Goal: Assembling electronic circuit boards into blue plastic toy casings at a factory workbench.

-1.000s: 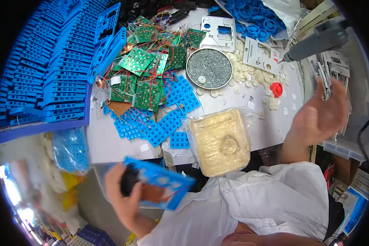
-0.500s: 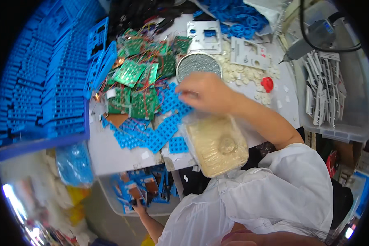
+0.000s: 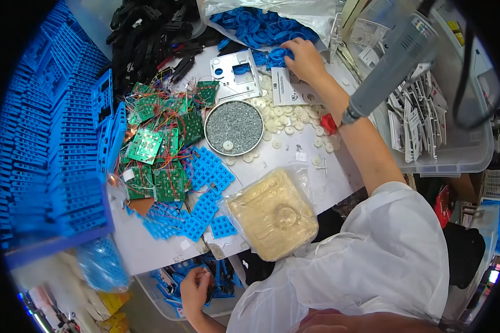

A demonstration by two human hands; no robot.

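Observation:
My right hand [image 3: 307, 62] is stretched to the far side of the table, fingertips pinched at a blue plastic ring [image 3: 278, 57] by the mouth of a bag of blue rings [image 3: 255, 28]. Low at the left, my left hand [image 3: 195, 291] is closed above a clear bin [image 3: 175, 315] of blue assembled casings [image 3: 225, 277]; what its curled fingers hold is hidden. Between the hands lie a round tin of small screws [image 3: 234, 129], cream plastic discs [image 3: 288, 119], and a yellowish block in clear plastic [image 3: 272, 213]. A white faceplate [image 3: 236, 75] rests behind the tin.
Green circuit boards with wires [image 3: 155, 144] and blue keypad grids [image 3: 205, 188] cover the table's left part. Stacked blue casings [image 3: 66, 150] rise beyond. An electric screwdriver [image 3: 391, 66] hangs over my right forearm. A clear tub [image 3: 455, 150] holds white panels.
My right hand has gone from beside the screw tin to the blue rings farther back. My left hand stays at the bin, now turned with its fingers curled. The view has shifted.

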